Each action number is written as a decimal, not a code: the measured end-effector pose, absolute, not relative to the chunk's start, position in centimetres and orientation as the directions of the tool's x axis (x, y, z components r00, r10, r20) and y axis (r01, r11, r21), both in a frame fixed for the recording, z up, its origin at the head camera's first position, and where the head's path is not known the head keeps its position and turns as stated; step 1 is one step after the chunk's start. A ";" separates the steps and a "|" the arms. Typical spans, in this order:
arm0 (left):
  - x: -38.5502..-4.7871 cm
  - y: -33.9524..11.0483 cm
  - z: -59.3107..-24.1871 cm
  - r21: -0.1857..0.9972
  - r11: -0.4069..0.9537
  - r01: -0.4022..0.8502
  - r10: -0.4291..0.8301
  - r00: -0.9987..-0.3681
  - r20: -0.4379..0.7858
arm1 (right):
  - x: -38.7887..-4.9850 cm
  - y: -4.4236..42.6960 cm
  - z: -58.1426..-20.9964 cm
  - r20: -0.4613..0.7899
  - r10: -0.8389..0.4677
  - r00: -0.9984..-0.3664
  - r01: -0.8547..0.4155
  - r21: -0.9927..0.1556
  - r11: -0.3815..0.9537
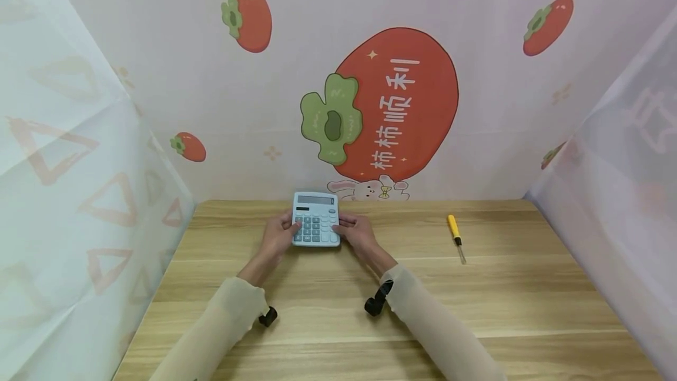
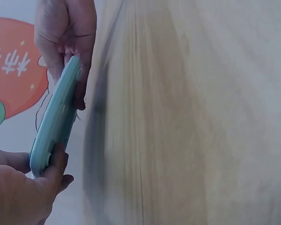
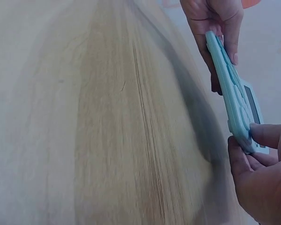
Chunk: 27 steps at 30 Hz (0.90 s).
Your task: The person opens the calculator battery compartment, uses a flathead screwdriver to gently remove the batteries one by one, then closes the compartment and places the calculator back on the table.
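Beige cloth, at left, forms the left sleeve (image 1: 227, 310), from which the left grip (image 1: 277, 233) reaches inward. It grasps the left long edge of the calculator (image 1: 316, 219), thumb over the outermost number keys, fingers curled beneath.

Centre: the calculator is pale blue, with its keys and display (image 1: 315, 199) uppermost. It is held just above the bench (image 1: 508, 304), near the far edge; the wrist views show it apart from the wood, with a shadow below. The case appears to be moulded plastic, so it should prove light and stiff, and its smooth back may slide a little under dry fingertips. The display window is probably the most delicate part, and the keys would yield to a careless thumb. The side edges beside the keypad, thumb above and fingers below, offer the soundest hold; the bare rim is preferable to the keys.

Right of centre: the right grip (image 1: 358, 232) grasps the opposite edge, its thumb on the outer keys and fingers underneath.

Far right: a screwdriver (image 1: 455, 237) with a yellow handle lies well apart on the bench; its tip is too small to identify with confidence.
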<state>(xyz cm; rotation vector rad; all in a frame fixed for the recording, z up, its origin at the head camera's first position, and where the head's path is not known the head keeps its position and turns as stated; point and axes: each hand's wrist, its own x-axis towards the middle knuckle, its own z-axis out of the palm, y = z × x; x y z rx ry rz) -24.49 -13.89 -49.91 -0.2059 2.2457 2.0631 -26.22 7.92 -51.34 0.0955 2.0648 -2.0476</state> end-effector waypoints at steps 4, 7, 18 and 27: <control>-24.2 -13.4 -49.8 0.980 0.105 -0.172 -0.023 -0.985 -0.170 | -25.8 8.7 -51.3 -0.193 -0.101 -0.976 0.188 -0.980 0.057; -24.0 -13.0 -49.8 0.973 0.127 -0.191 -0.005 -0.981 -0.192 | -25.4 9.2 -51.3 -0.188 -0.088 -0.978 0.180 -0.980 0.087; -23.3 -11.9 -49.9 0.969 0.169 -0.180 0.077 -0.978 -0.195 | -24.1 11.0 -51.1 -0.150 -0.071 -0.986 0.134 -0.973 0.185; -22.8 -11.0 -50.7 0.965 0.206 -0.164 0.118 -0.974 -0.191 | -22.9 12.4 -51.1 -0.133 -0.049 -0.990 0.118 -0.964 0.238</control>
